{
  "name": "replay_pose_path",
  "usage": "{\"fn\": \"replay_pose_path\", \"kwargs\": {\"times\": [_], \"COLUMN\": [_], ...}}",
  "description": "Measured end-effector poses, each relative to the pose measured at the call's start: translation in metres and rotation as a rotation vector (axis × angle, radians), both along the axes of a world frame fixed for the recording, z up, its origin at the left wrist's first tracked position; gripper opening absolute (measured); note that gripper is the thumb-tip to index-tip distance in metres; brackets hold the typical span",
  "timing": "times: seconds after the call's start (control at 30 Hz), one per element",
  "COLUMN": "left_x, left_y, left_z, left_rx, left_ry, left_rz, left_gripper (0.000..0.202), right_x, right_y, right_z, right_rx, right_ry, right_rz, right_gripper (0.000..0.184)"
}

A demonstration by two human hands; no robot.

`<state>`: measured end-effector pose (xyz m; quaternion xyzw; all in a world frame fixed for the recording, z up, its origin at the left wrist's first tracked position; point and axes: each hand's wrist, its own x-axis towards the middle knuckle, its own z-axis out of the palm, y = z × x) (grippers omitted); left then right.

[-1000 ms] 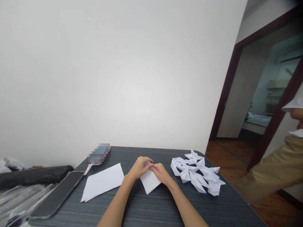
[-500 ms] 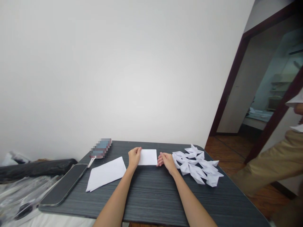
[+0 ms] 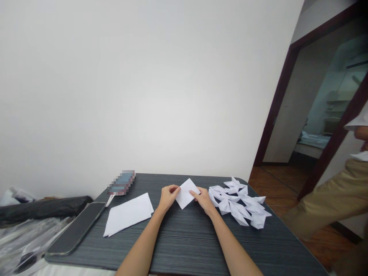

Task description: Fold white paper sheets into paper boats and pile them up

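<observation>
A small folded sheet of white paper [image 3: 187, 193] is held between my two hands, turned so that its corners point up, down and sideways. My left hand [image 3: 169, 196] pinches its left corner between thumb and fingers. At the right corner, my right hand [image 3: 203, 198] grips the paper with the thumb on top and the fingers behind. Several folded white paper shapes [image 3: 238, 203] with pointed ends lie in a cluster just right of my right hand. To the left rests a small stack of flat white paper sheets [image 3: 129, 214].
A large dark phone [image 3: 77, 228] lies along the left edge of the dark table [image 3: 184, 245]. Behind it is a blurred-out object [image 3: 122, 183] with a white cable. A person in tan trousers [image 3: 330, 195] stands at the right, near a doorway. Plastic-wrapped items [image 3: 31, 234] lie left of the table.
The folded paper has turned from lying square to standing on a corner. My right hand, previously beside the paper, has closed on its right corner.
</observation>
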<state>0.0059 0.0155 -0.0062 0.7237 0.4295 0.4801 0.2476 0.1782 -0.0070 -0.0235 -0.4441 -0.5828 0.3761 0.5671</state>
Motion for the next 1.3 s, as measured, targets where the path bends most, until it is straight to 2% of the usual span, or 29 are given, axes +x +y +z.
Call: {"fn": "replay_pose_path", "kwargs": {"times": [0.17,0.27,0.37,0.53,0.73,1.0,1.17,1.3], "left_x": [0.005,0.007,0.007,0.008,0.010,0.010,0.012,0.012], "left_y": [-0.002,0.000,0.003,0.001,-0.004,-0.004,-0.011,-0.015], "left_z": [0.000,-0.002,-0.004,-0.001,0.003,0.002,0.006,0.007], "left_rx": [-0.102,-0.197,-0.242,-0.310,-0.442,-0.514,-0.613,-0.629], "left_ry": [-0.154,-0.233,-0.287,-0.353,-0.430,-0.521,-0.468,-0.402], "left_rz": [-0.114,-0.141,-0.135,-0.168,-0.304,-0.383,-0.460,-0.453], "left_gripper": [0.023,0.023,0.020,0.012,0.020,0.023,0.040,0.042], "right_x": [-0.004,-0.008,-0.008,-0.006,-0.005,-0.002,0.003,0.005], "right_y": [0.002,0.003,0.002,-0.001,-0.003,-0.005,0.002,0.003], "right_z": [-0.001,-0.004,-0.005,-0.003,0.002,0.004,-0.003,-0.004], "right_rx": [-0.045,-0.078,-0.124,-0.120,-0.146,-0.147,-0.073,-0.041], "right_ry": [0.194,0.335,0.350,0.355,0.334,0.344,0.278,0.200], "right_rz": [0.003,0.082,0.174,0.211,0.275,0.250,0.162,0.101], "right_gripper": [0.030,0.038,0.037,0.036,0.025,0.018,0.023,0.024]}}
